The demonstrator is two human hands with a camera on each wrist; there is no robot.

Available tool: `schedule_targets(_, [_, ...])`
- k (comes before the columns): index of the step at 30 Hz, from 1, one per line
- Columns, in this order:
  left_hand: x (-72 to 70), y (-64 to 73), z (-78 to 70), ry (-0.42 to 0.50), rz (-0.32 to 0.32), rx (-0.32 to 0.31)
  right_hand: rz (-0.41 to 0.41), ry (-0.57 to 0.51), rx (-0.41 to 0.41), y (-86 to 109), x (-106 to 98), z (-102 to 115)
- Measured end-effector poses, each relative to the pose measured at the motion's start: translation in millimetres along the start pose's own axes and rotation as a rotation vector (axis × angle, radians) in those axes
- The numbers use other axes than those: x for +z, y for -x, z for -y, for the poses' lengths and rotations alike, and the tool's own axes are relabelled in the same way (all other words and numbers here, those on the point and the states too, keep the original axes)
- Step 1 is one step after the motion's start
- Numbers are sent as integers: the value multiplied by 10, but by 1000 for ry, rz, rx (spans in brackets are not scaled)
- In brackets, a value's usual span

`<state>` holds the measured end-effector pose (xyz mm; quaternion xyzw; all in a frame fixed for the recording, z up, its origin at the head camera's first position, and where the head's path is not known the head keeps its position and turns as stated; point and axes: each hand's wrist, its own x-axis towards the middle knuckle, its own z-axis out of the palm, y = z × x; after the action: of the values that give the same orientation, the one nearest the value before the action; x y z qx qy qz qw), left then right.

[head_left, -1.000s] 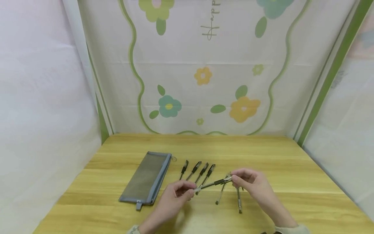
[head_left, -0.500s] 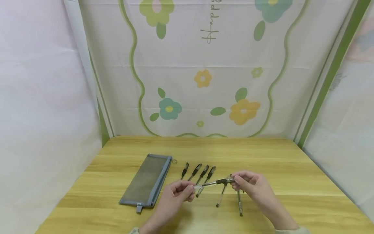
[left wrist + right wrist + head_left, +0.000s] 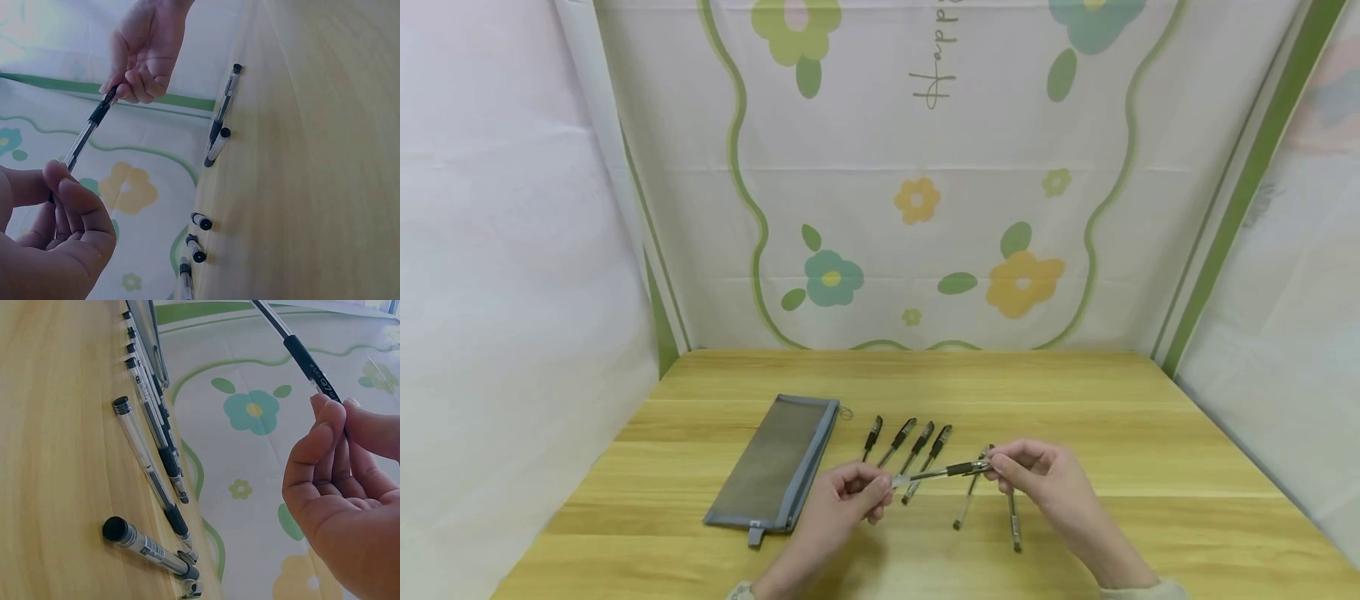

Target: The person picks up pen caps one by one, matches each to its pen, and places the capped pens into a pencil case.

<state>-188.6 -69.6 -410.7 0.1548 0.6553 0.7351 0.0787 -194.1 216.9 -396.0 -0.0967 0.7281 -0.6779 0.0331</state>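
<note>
A clear gel pen (image 3: 960,469) with a black grip is held above the table between both hands. My left hand (image 3: 850,502) pinches its tail end between thumb and fingers, hiding that tip. At the other end, the thumb and fingers of my right hand (image 3: 1047,477) pinch the capped part. The right wrist view shows white lettering on the pen's black grip (image 3: 306,360). Two similar pens lie under and near the right hand: one slanted pen (image 3: 967,500) and another pen (image 3: 1015,523), its upper part covered by the fingers.
Left of the hands lies a flat blue-grey mesh zip pouch (image 3: 771,458) with a small ring. Beside it, several like pens (image 3: 902,433) lie slanted in a row on the wooden table (image 3: 1037,392). Flower-printed cloth (image 3: 865,150) walls the back, with white cloth on both sides.
Both hands keep their pinch on the gel pen, which has shifted slightly left. The head view has tilted a little; the pens on the table and the pouch stay put.
</note>
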Motion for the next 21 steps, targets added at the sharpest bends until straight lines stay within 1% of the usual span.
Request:
schedule_targets(7, [-1,20,-20,-17,-2,-33,36,-12,-26,12,20,28])
schedule_targets(10, [0,35,-28,-30,-8,-23,39,-25,-22,14,32,28])
schedule_targets(13, [-2,41,-34,-24,-9,-22,36,-34,-8,9,37,16])
schedule_targets(21, [-2,34,-21,-15,-12,-54,44,-48,10,6,24,-9])
